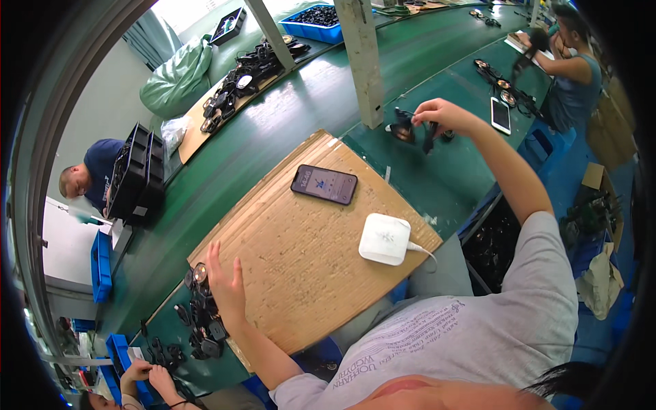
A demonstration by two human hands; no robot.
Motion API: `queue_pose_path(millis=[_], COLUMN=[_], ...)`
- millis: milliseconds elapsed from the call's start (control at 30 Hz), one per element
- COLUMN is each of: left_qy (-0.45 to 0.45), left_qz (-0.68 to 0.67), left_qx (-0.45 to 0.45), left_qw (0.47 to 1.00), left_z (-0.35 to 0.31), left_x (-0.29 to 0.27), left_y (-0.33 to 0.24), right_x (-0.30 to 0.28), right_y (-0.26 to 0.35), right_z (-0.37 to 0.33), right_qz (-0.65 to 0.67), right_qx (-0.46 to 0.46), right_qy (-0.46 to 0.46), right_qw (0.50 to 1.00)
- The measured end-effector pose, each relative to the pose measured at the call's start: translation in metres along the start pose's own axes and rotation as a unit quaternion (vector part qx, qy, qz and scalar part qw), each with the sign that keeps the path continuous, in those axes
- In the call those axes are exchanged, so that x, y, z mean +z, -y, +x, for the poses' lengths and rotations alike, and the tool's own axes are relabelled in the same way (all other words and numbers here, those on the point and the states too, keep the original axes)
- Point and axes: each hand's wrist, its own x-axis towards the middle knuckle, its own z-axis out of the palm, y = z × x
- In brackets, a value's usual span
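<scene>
My right hand [444,116] is closed on a black cable [429,139] above the green table, beyond the cardboard sheet; its far end is blurred. Close by are more dark corded pieces [402,131]. My left hand [227,290] is open, fingers spread, over the cardboard's left edge and beside a heap of black corded devices [205,321]. The cardboard [287,260] lies in front of me, bearing a dark smartphone [324,184] and a rounded white box [385,239] with a white cord.
A pale post [360,68] rises behind the cardboard. Black cords and parts [239,85] are piled across the green belt [205,195]. A white phone [500,115] lies at right near a seated person [577,82]. Another person [102,164] is beside black crates [137,174]; a co-worker's hands [150,376] show lower left.
</scene>
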Motion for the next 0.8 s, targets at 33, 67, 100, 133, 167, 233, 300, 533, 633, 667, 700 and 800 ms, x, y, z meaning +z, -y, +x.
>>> queue_pose_path(millis=[33,67,100,133,167,233,300,533,633,667,700,800], left_qy=[0.000,0.001,0.003,0.021,0.037,0.036,-0.005,-0.022,0.022,0.037,0.038,0.089], left_qz=[0.017,0.034,0.036,0.008,-0.020,-0.045,-0.075,-0.082,-0.057,-0.049,-0.052,-0.132], left_qx=[0.035,0.070,0.068,0.079,0.090,0.126,0.195,0.291,0.332,0.344,0.341,0.258], left_qw=[0.999,0.997,0.997,0.997,0.995,0.990,0.978,0.953,0.941,0.937,0.938,0.953], left_z=[-0.001,-0.002,-0.004,-0.005,-0.007,-0.012,-0.017,-0.033,-0.022,-0.023,-0.024,-0.021], left_x=[0.002,0.004,0.006,0.010,0.012,0.023,0.044,0.092,0.105,0.104,0.104,0.088], left_y=[-0.005,-0.011,-0.020,-0.030,-0.040,-0.061,-0.074,-0.081,-0.070,-0.067,-0.067,-0.068], right_x=[0.015,0.031,0.050,0.072,0.094,0.138,0.182,0.239,0.223,0.220,0.218,0.217], right_y=[0.000,0.002,0.013,0.018,0.025,0.036,0.045,0.036,0.028,0.025,0.017,-0.001], right_z=[-0.009,-0.019,-0.032,-0.038,-0.043,-0.041,-0.037,-0.045,-0.077,-0.087,-0.095,-0.121], right_qz=[0.021,0.042,0.056,0.089,0.121,0.140,0.072,-0.200,-0.193,-0.185,-0.187,-0.199], right_qx=[-0.017,-0.035,-0.040,-0.051,-0.063,-0.125,-0.154,-0.294,-0.287,-0.281,-0.278,-0.317], right_qy=[-0.011,-0.022,-0.002,0.033,0.067,0.171,0.211,0.053,0.037,0.038,0.041,-0.016], right_qw=[1.000,0.998,0.998,0.994,0.988,0.967,0.962,0.933,0.937,0.941,0.941,0.927])
